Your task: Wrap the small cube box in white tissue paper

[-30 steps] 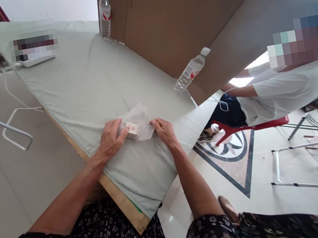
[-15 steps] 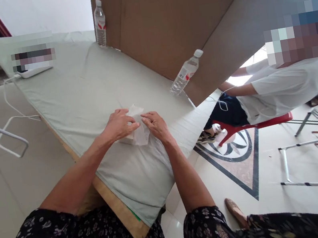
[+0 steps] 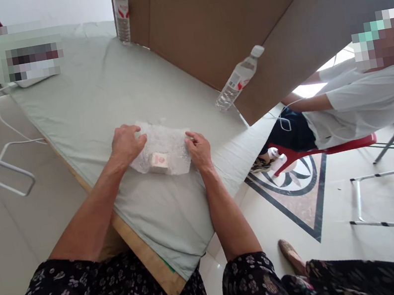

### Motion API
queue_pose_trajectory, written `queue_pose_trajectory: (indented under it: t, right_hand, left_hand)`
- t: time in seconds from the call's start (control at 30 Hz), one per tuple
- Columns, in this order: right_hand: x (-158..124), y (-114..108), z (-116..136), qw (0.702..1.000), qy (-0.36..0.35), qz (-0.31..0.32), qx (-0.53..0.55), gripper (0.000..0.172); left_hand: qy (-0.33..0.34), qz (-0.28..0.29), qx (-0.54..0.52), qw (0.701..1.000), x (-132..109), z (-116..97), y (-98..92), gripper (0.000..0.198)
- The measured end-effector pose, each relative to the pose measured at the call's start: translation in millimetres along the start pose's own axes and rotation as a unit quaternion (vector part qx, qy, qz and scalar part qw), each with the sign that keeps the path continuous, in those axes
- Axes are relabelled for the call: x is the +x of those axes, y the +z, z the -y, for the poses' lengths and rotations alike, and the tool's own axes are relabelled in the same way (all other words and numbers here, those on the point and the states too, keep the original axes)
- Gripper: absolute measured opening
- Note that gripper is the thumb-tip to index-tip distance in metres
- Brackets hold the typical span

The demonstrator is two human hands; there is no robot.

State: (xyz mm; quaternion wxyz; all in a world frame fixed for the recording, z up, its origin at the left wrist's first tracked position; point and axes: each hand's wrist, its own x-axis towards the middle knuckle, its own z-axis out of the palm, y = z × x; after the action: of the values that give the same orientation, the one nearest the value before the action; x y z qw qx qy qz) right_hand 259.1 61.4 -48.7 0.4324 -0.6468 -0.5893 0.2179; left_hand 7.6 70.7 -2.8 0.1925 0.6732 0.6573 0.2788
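"Head view: which step was in hand there?"

"I judged it to be handling the plastic wrap, which lay spread across the middle of the frame, with the small box near its lower edge. The box seemed to rest on the wrap, on the cloth-covered worktop."

"And the next move, what did it call for?"

"A light, even hold on both edges, I thought, so the box would not tip or slide."

"How did the hands stand?"

"Well apart, one at each side of the wrap. The left hand touched its upper left part, thumb and forefinger a little separated; I couldn't tell whether they gripped it. The right hand seemed to pinch the right edge between thumb and forefinger. Neither touched the box."

"Anything close by?"

"A bottle, tilted in the frame, toward the upper right, beside the cardboard panel."
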Motion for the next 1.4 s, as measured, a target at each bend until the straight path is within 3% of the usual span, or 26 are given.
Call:
queue_pose_trajectory:
  t: [0.1, 0.2, 0.27, 0.37, 0.43, 0.5, 0.57, 0.63, 0.7, 0.8, 0.87, 0.93, 1.0, 1.13, 1.17, 1.27, 1.33, 1.4]
  right_hand:
    - [-7.1, -5.9, 12.3, 0.998, -0.040, -0.029, 0.035, 0.034]
    - [-15.5, -9.1, 30.8, 0.995, -0.045, 0.058, 0.074, 0.037]
    - [-21.7, -11.5, 42.9, 0.989, -0.038, 0.123, 0.074, 0.042]
    - [-38.2, -22.4, 55.4, 0.975, -0.052, 0.193, 0.098, 0.047]
    - [-55.2, -34.0, 58.4, 0.952, -0.080, 0.271, 0.122, 0.047]
    - [-73.2, -45.0, 57.4, 0.918, -0.096, 0.371, 0.105, 0.042]
    - [-87.2, -51.4, 54.6, 0.898, -0.098, 0.424, 0.064, 0.034]
    - [-93.3, -50.8, 52.5, 0.915, -0.092, 0.391, 0.032, 0.028]
    - [-91.7, -42.3, 53.3, 0.949, -0.096, 0.300, 0.006, 0.027]
    - [-81.7, -17.6, 59.3, 0.972, -0.133, 0.184, -0.068, 0.040]
    - [-75.4, -0.9, 62.2, 0.965, -0.148, 0.182, -0.119, 0.052]
    - [-71.0, 7.2, 59.5, 0.962, -0.146, 0.188, -0.135, 0.050]
    - [-67.1, 2.1, 48.5, 0.975, -0.134, 0.134, -0.113, 0.044]
    - [-55.8, -36.3, 7.1, 0.991, -0.071, -0.084, -0.074, 0.048]
    - [-53.2, -46.4, -3.5, 0.990, -0.051, -0.104, -0.085, 0.049]
    - [-52.4, -65.1, -23.1, 0.986, 0.011, -0.087, -0.144, 0.052]
    - [-59.5, -65.0, -21.7, 0.980, 0.017, -0.096, -0.173, 0.059]
    - [-70.9, -55.5, -9.0, 0.978, -0.019, -0.106, -0.179, 0.059]
  left_hand:
    - [0.136, -0.032, 0.019, 0.990, -12.0, -8.3, -5.3, 0.038]
    - [0.238, 0.041, 0.031, 0.970, -19.7, -16.5, -10.9, 0.047]
    - [0.242, 0.098, 0.052, 0.964, -23.2, -19.8, -15.4, 0.055]
    - [0.190, 0.146, 0.057, 0.969, -33.6, -16.5, -26.6, 0.062]
    - [0.155, 0.169, 0.021, 0.973, -45.5, -7.7, -35.3, 0.059]
    - [0.149, 0.235, -0.005, 0.961, -58.6, 3.6, -40.9, 0.054]
    - [0.150, 0.251, 0.031, 0.956, -69.7, 13.0, -40.8, 0.045]
    - [0.166, 0.224, 0.071, 0.958, -76.4, 17.3, -35.5, 0.043]
    - [0.201, 0.171, 0.096, 0.960, -78.6, 16.8, -27.2, 0.048]
    - [0.256, 0.128, 0.105, 0.952, -78.1, 14.6, -13.7, 0.068]
    - [0.262, 0.144, 0.096, 0.950, -78.5, 17.0, -5.4, 0.084]
    - [0.246, 0.160, 0.087, 0.952, -80.7, 23.0, 2.1, 0.094]
    - [0.229, 0.159, 0.081, 0.957, -84.1, 30.0, 8.8, 0.100]
    - [0.207, 0.134, 0.073, 0.966, -91.3, 35.7, 19.8, 0.104]
    - [0.202, 0.127, 0.073, 0.968, -93.1, 34.6, 22.1, 0.103]
    - [0.183, 0.110, 0.080, 0.974, -98.2, 28.4, 25.8, 0.099]
    - [0.175, 0.113, 0.087, 0.974, -99.9, 24.3, 24.3, 0.096]
    - [0.171, 0.136, 0.095, 0.971, -98.2, 21.7, 19.5, 0.094]
